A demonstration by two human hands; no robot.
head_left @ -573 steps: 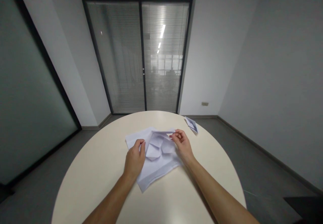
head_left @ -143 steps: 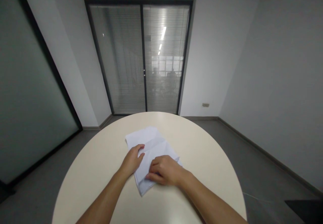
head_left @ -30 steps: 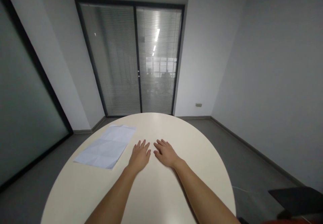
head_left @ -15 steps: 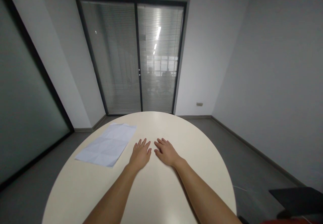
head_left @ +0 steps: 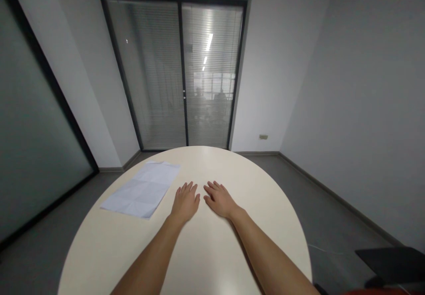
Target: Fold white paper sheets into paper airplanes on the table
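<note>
My left hand (head_left: 186, 202) rests palm down on the pale round table (head_left: 206, 246), fingers apart and pointing away from me. Close beside it, my right hand (head_left: 219, 199) lies palm down too, its fingers spread and angled to the left. A small gap separates the two hands, and neither holds anything. To the left of my left hand, a creased white sheet of paper (head_left: 142, 190) lies flat near the table's left edge. No hand touches the paper.
Beyond the table stands a dark-framed glass door (head_left: 184, 73) with blinds. A frosted glass panel (head_left: 29, 122) is at the left, a grey wall (head_left: 365, 109) at the right. Something black and flat (head_left: 392, 262) sits low at the right, with a thin cable on the floor.
</note>
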